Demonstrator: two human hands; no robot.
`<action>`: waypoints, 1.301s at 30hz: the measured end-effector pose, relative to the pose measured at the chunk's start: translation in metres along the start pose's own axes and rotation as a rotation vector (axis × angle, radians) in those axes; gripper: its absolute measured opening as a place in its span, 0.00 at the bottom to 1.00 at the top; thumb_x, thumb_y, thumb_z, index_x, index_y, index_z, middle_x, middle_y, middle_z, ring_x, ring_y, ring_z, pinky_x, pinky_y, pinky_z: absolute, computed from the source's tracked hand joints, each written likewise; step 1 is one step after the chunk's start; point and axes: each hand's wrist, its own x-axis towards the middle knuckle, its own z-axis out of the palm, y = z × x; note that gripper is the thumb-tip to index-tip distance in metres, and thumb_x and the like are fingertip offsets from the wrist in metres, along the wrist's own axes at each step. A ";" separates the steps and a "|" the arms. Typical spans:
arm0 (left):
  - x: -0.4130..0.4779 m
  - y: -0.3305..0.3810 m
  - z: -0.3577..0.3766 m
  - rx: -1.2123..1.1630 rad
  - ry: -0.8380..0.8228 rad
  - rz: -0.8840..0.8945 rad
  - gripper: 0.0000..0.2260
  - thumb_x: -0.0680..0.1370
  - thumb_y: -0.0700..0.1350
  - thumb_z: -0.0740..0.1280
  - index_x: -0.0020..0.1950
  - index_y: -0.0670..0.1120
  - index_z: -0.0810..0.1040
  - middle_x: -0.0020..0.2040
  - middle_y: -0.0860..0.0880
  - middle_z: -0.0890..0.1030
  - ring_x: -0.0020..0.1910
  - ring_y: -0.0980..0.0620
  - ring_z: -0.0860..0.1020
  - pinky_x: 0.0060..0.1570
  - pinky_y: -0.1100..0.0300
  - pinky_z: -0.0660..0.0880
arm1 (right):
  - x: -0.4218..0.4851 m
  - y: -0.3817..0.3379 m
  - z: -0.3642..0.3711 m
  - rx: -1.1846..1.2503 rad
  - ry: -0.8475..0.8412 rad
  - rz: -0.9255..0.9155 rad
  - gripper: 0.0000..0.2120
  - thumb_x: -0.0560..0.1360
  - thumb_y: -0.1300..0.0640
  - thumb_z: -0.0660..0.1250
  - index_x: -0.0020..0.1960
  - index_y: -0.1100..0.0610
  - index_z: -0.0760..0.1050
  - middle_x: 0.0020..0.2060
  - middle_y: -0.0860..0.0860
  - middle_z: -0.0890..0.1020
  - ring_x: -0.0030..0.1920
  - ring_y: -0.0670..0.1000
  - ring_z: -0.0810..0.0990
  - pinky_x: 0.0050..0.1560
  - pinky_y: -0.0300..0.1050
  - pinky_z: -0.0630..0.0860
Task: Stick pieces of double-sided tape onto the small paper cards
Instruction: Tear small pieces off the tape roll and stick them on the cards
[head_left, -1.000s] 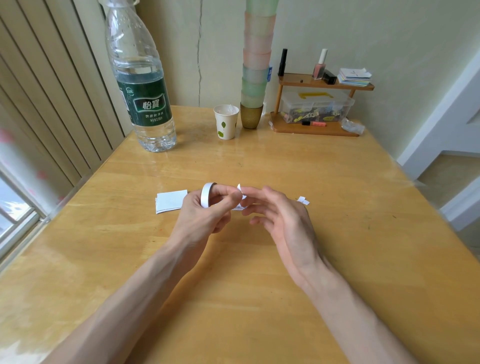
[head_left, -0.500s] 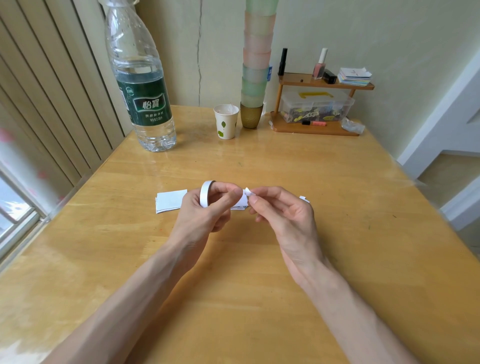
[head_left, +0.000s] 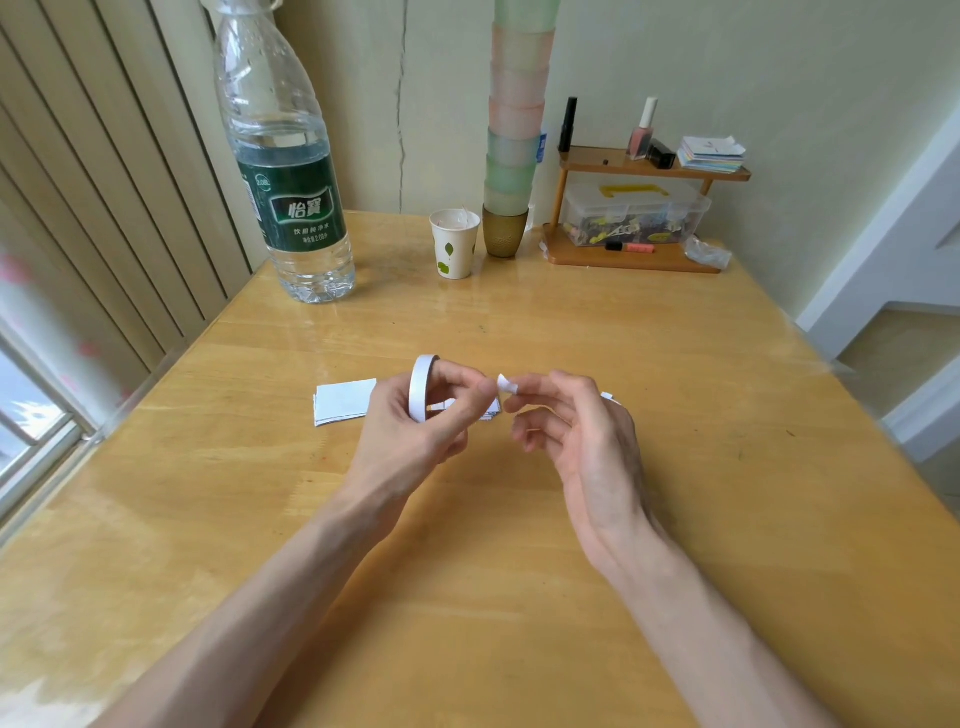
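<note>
Pinched by right hand (head_left: 587, 441), small white tape piece (head_left: 506, 385) has pulled clear of left hand (head_left: 410, 436) gripping white tape roll (head_left: 418, 387); seemingly torn, white paper cards (head_left: 343, 401) next.

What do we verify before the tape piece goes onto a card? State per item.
1. Left hand grips the tape roll: ok.
2. Right hand pinches the tape piece at its fingertips: ok.
3. Tape piece fully torn from the roll: cannot tell, the left thumb sits right beside it.
4. Card stack lies flat on the table, left of the hands: ok.
5. Other cards beneath the hands exposed for sticking: not ok, mostly covered.
6. Sticky side facing down: cannot tell.
</note>
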 end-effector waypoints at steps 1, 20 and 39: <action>-0.001 0.000 0.001 0.031 0.019 0.037 0.07 0.78 0.44 0.74 0.42 0.43 0.81 0.29 0.55 0.74 0.26 0.56 0.67 0.29 0.67 0.66 | 0.000 -0.001 0.000 0.010 -0.015 0.006 0.20 0.84 0.56 0.59 0.47 0.62 0.87 0.44 0.60 0.86 0.38 0.56 0.78 0.45 0.49 0.73; -0.001 -0.010 -0.001 0.336 0.203 0.227 0.05 0.75 0.46 0.78 0.43 0.47 0.84 0.32 0.53 0.79 0.22 0.58 0.67 0.27 0.68 0.65 | 0.000 0.004 0.004 -0.137 -0.092 -0.092 0.20 0.79 0.51 0.59 0.54 0.56 0.88 0.44 0.56 0.85 0.39 0.54 0.80 0.43 0.47 0.75; 0.001 -0.011 0.000 0.326 0.184 0.199 0.04 0.76 0.43 0.77 0.43 0.46 0.84 0.32 0.52 0.78 0.24 0.58 0.68 0.29 0.69 0.65 | 0.000 0.005 0.004 -0.162 -0.091 -0.123 0.20 0.79 0.51 0.59 0.55 0.58 0.88 0.44 0.55 0.86 0.38 0.52 0.81 0.43 0.45 0.75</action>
